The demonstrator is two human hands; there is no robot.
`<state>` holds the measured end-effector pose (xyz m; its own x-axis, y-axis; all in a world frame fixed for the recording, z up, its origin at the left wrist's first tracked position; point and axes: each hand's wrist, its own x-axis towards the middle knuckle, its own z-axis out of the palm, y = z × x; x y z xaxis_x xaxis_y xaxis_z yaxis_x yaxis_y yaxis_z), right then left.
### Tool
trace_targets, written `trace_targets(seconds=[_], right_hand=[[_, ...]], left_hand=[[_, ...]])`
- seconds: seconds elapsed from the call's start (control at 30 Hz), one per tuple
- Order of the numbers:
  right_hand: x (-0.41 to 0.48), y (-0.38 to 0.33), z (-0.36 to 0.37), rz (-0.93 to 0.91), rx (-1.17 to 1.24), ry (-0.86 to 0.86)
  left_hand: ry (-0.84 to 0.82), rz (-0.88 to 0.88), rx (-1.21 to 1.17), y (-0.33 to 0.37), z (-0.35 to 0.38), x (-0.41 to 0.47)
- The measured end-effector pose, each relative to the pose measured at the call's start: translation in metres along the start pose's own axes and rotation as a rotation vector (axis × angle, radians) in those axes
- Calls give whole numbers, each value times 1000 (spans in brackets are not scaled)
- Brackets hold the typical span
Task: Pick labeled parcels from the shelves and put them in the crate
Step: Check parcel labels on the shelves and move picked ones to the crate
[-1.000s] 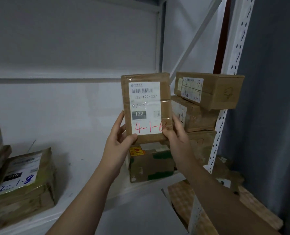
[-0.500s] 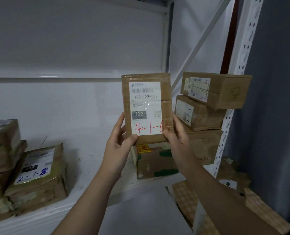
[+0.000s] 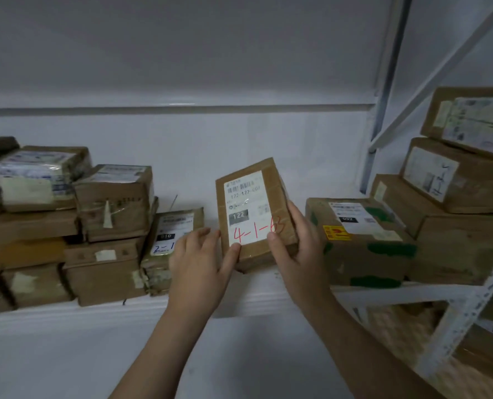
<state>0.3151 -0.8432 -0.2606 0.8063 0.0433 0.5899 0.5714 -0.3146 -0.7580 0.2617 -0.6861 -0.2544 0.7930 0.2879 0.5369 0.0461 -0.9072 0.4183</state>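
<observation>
Pinching the 4-1-6 parcel (image 3: 251, 208) by its lower corners with left hand (image 3: 202, 266) and right hand (image 3: 300, 249), tilted above the shelf (image 3: 66, 315); could slip from so shallow a hold or clip the green-taped box (image 3: 363, 254) alongside.

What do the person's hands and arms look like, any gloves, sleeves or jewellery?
The left hand and right hand are bare: no gloves, rings or watch show. The left forearm and right forearm are bare too, with no sleeve in view down to the picture's lower edge.

The held parcel (image 3: 254, 214) sits between stacked boxes (image 3: 66, 226) left and a box pile (image 3: 441, 211) right.
</observation>
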Motion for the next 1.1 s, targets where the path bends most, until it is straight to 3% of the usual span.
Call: trace_targets(seconds=[0.2,0.27,0.6,0.73,0.87,0.97,1.1], right_hand=[[-2,25,40,155,-23,-110],[-1,32,45,175,-103,-187],[4,41,48,17,-586,-249],[0,24,40,-67,-543,-168],[-5,13,14,-163,-491,23],[-7,14,-20,-124,-490,130],[-10,34,-75,-48,-535,152]], left_hand=[[-181,40,132,-41,8,1],[-174,92,160,-48,7,-2],[-248,155,257,-57,11,8],[-178,236,128,-49,11,15],[-141,322,-96,-23,15,16],[-206,343,-299,10,29,17],[-366,224,-469,66,53,16]])
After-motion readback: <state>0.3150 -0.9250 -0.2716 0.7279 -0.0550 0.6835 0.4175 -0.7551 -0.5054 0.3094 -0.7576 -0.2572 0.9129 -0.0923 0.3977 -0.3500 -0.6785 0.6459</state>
